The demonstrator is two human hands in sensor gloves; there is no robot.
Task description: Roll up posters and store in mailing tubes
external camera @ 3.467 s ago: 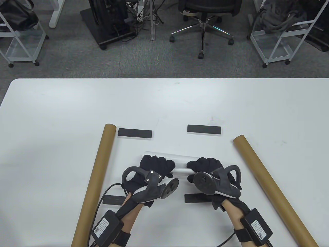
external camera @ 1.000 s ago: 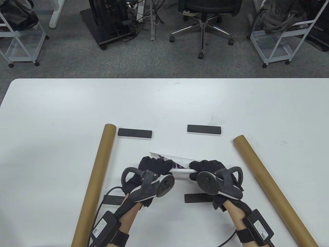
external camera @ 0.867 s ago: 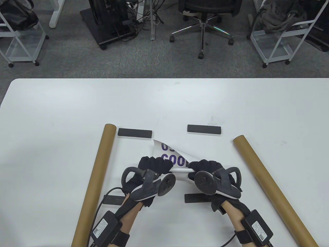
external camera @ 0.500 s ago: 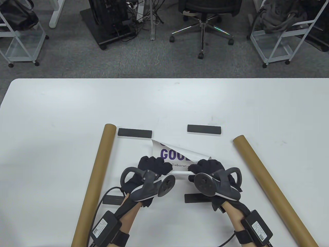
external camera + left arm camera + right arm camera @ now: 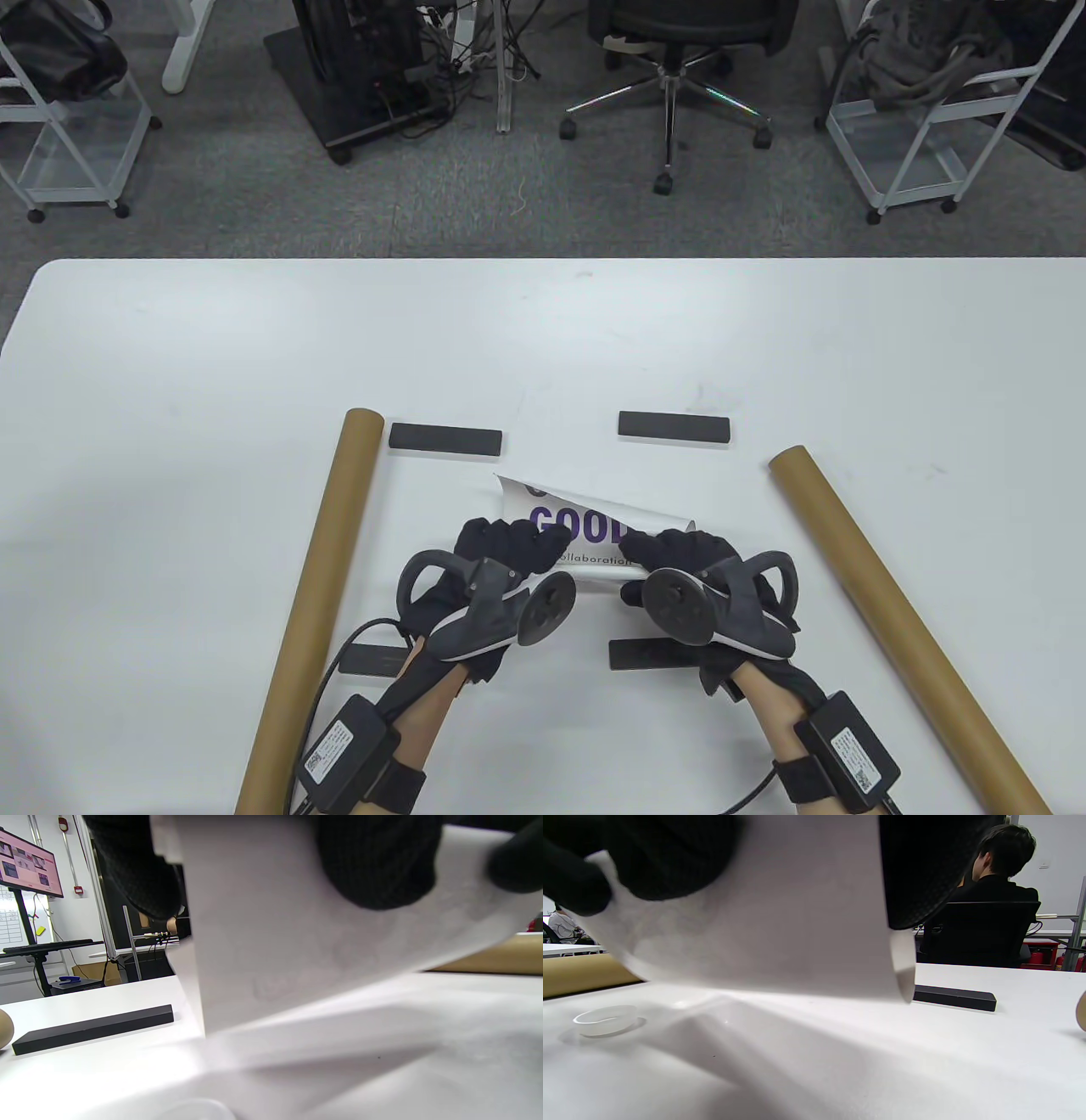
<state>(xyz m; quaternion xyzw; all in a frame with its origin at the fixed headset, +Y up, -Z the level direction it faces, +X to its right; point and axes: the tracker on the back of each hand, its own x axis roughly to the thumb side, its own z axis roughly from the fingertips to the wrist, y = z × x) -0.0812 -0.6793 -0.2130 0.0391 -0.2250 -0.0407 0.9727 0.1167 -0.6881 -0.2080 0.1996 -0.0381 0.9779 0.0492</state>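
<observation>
Poster [image 5: 585, 531] lies crosswise — left hand [image 5: 501, 552] and right hand [image 5: 687, 556] each grip an end, both equally near; loose flap faces away.

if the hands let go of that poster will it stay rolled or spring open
Likely springs open: the poster shows a loose flap curling up, printed side exposed, though the left hand and right hand grip it. It looks thin and floppy. The cardboard tubes would probably roll if nudged.

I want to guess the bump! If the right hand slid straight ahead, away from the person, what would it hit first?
Probably the loose white poster the right hand grips, then the far right black bar; depth is unclear.
</observation>
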